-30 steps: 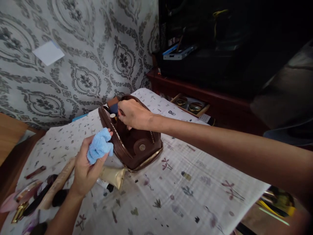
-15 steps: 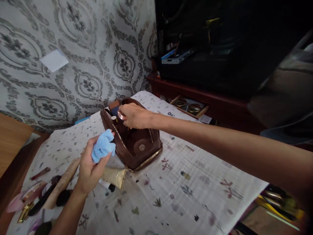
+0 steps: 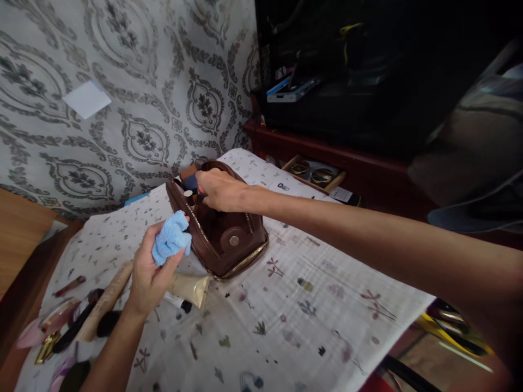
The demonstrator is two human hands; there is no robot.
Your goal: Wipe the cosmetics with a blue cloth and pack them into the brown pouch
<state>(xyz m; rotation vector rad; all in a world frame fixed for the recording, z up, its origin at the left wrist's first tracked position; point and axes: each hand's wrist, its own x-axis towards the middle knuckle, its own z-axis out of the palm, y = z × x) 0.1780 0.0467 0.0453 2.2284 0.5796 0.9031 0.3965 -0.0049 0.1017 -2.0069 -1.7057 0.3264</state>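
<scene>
A crumpled light-blue cloth (image 3: 171,238) is gripped in my left hand (image 3: 149,272), held in front of the bag over the table. The brown zippered bag (image 3: 245,253) stands open on the patterned cloth. My right hand (image 3: 223,189) reaches into the bag's far end, its fingers curled and pointing down; what they hold is mostly hidden. Close to those fingers, a bottle with a pale round cap (image 3: 188,194) stands inside the bag. A gold-coloured tube (image 3: 194,290) and a small white tube with a black cap (image 3: 177,301) lie below my left hand.
Several cosmetics lie at the left, among them a long beige tube (image 3: 104,302), a gold lipstick case (image 3: 47,348) and a pink sponge (image 3: 28,333). A small open drawer (image 3: 314,171) with round gold-rimmed items sits behind. A dark screen (image 3: 368,71) rises at the back right.
A shiny rose-gold item showed at my right fingertips earlier; now it is out of sight as the hand sits in the bag. My left hand still grips the blue cloth. The view has shifted slightly.
</scene>
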